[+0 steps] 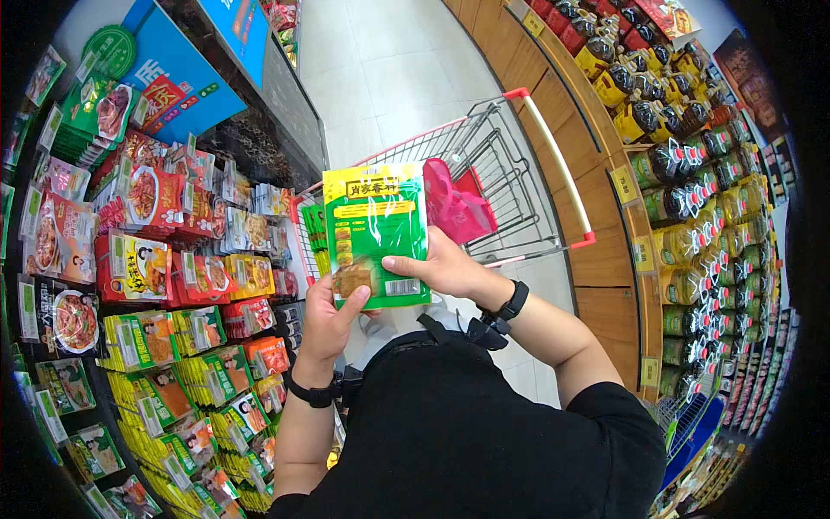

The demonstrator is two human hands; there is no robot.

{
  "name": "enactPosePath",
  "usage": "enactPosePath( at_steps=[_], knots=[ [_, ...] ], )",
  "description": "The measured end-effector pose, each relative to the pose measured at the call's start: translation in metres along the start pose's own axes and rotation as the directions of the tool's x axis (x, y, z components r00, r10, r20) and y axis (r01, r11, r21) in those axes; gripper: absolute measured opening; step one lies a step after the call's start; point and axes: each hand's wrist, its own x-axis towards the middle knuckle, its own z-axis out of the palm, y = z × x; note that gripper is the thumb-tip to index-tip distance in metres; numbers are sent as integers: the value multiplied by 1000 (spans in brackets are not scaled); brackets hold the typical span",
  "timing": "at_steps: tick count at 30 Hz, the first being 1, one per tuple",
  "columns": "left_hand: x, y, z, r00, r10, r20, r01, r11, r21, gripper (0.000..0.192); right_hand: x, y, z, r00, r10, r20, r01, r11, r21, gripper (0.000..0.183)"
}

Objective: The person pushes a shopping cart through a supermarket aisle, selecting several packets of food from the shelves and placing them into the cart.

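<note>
A green and yellow seasoning packet (382,233) is held up between both hands, its barcode side towards the camera. My left hand (336,311) grips its lower left corner, the thumb across the front. On the packet's right edge, my right hand (444,263) holds on with its thumb pressed on the front. Behind the packet stands a wire shopping cart (525,188) with a white and red handle. A pink bag (457,201) lies inside the cart, and green packets (315,233) show at its left end.
Hanging seasoning packets (155,337) fill the rack close on the left. To the right, a wooden display counter (606,311) runs along the aisle, with rows of bottled oil (677,246) above it. A blue sign (185,84) stands at upper left. Tiled floor (389,58) stretches beyond the cart.
</note>
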Motion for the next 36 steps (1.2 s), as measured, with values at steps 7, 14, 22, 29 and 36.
enactPosePath(
  at_steps=[7,14,22,29,36],
  knots=[
    [-6,7,-51,997,-22,69,21,1000,4,19,17,10,43,1000,6,-11,-6,999,-41,34],
    [-4,-15,-96,988,-31,151,22,998,56,22,16,28,80,991,-4,-130,-21,981,-193,36],
    [14,-38,-120,949,151,276,-251,893,373,28,-24,44,54,865,-14,-501,-274,824,-496,71],
    [5,-53,-134,901,173,397,-372,778,507,23,-40,28,51,946,92,-312,-253,809,-530,47],
    [-7,-58,-116,855,113,507,-382,798,466,22,-38,11,61,918,393,-59,-314,628,-712,24]
  ],
)
